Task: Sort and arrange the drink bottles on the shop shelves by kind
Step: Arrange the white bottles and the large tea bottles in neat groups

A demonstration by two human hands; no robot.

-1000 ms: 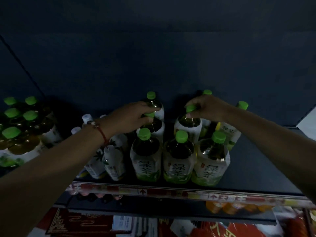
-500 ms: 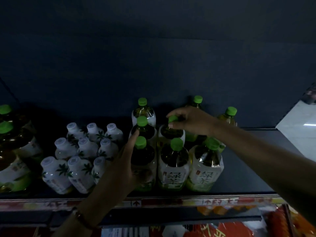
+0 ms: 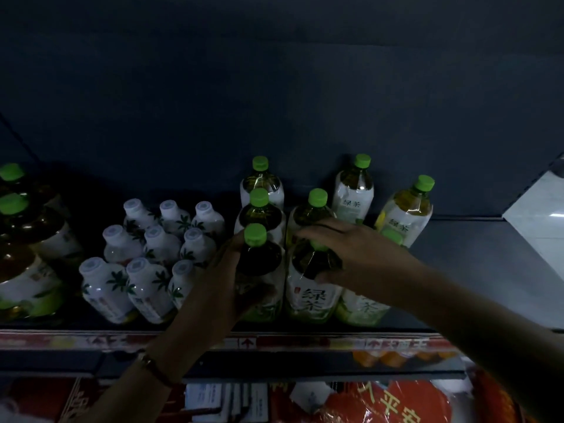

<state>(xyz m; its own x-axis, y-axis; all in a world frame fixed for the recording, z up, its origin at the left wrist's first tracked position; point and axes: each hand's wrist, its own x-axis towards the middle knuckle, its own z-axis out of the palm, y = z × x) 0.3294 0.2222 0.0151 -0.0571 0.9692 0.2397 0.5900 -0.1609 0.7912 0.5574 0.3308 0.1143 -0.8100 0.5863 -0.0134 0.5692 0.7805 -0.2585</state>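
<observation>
Left hand [image 3: 222, 279] wraps the near-left green tea bottle [image 3: 259, 270]; right hand [image 3: 360, 254] clasps the middle bottle [image 3: 311, 288], hiding its cap. Right-front bottle [image 3: 363, 309] mostly hidden.

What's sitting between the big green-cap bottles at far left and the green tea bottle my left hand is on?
In the head view, a block of small white-capped bottles stands between those big bottles and the front green tea bottle the left hand grips.

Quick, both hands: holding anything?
Left hand: grips the front-left green tea bottle.
Right hand: grips the front-middle green tea bottle over its top.
</observation>
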